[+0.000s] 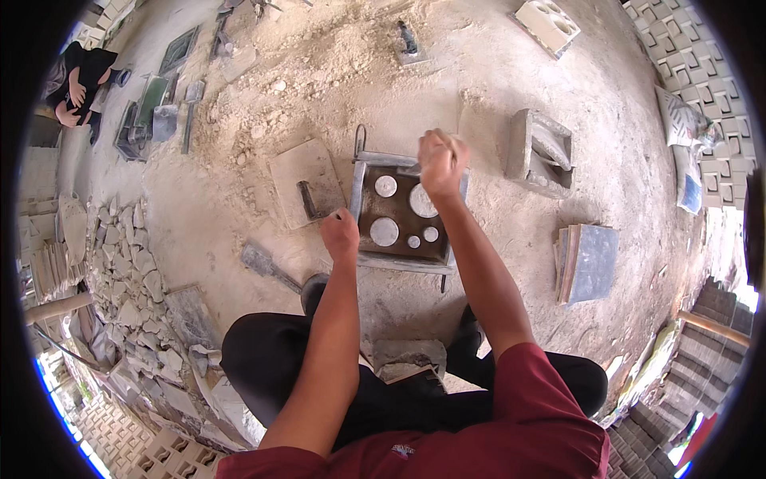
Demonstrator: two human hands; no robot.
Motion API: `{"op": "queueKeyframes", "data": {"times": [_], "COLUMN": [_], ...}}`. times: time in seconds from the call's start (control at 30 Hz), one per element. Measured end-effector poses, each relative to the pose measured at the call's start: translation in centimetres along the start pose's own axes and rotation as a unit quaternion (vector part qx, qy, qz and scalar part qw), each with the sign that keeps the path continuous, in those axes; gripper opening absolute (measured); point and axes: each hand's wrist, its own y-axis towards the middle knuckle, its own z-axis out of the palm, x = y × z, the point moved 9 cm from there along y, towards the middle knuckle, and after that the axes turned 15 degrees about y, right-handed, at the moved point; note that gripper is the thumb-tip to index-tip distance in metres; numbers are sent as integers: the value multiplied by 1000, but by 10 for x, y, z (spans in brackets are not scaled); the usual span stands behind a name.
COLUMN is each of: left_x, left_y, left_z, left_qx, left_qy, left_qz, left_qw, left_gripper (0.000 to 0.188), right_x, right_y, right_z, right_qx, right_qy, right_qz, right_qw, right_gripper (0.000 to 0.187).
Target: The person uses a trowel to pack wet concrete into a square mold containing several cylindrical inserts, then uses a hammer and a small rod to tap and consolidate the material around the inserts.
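Note:
A grey rectangular moulding frame (399, 262) lies on the dusty ground before me, filled with brown sand (399, 209). Several pale round discs of different sizes, such as one large disc (384, 231), are set in the sand. My right hand (443, 164) is closed in a fist above the frame's far right part and partly covers another large disc (421, 203). A grey edge shows beside it; what it holds is hidden. My left hand (341, 233) is closed at the frame's left wall, and I cannot see what is inside its fingers.
Left of the frame lie a flat board (297, 177) with a dark handle and a flat-bladed tool (267, 262). A box-like mould (523, 152) and stacked boards (592, 262) stand right. Loose sand (271, 96) spreads beyond. Another person (80, 80) sits far left.

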Motion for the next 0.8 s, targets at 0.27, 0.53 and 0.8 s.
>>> {"op": "queueKeyframes", "data": {"times": [0.27, 0.53, 0.8], "left_x": [7, 3, 8], "left_y": [4, -5, 2], "left_z": [7, 7, 5], "left_qx": [36, 32, 30], "left_qy": [-4, -14, 2], "left_qz": [-24, -29, -28], "left_qw": [999, 999, 999], "left_gripper": [44, 43, 44], "right_x": [-22, -32, -48], "right_y": [-1, -13, -3], "right_z": [36, 49, 69], "right_qx": [42, 52, 69], "right_qy": [-34, -115, -37], "right_qz": [14, -24, 32], "right_qw": [998, 992, 996], "right_gripper": [33, 35, 30]}}
